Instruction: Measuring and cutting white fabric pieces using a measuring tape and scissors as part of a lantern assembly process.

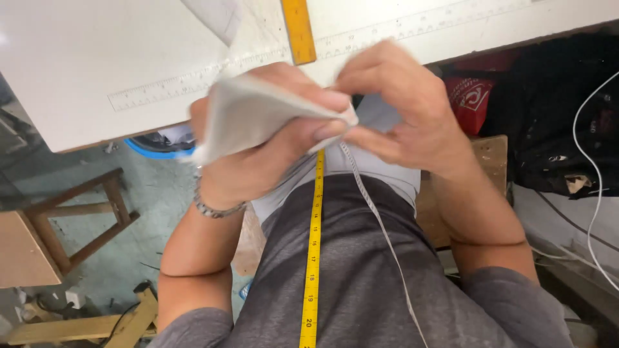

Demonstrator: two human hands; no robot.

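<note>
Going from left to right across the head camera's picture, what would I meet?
Wooden stool → bracelet on the left wrist → left hand holding folded pale cloth → yellow tape measure → right hand → red bag → white cable.

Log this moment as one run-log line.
left hand: grips folded white fabric | right hand: pinches fabric corner | yellow tape measure: hangs down grey shirt | white table: ahead
</note>
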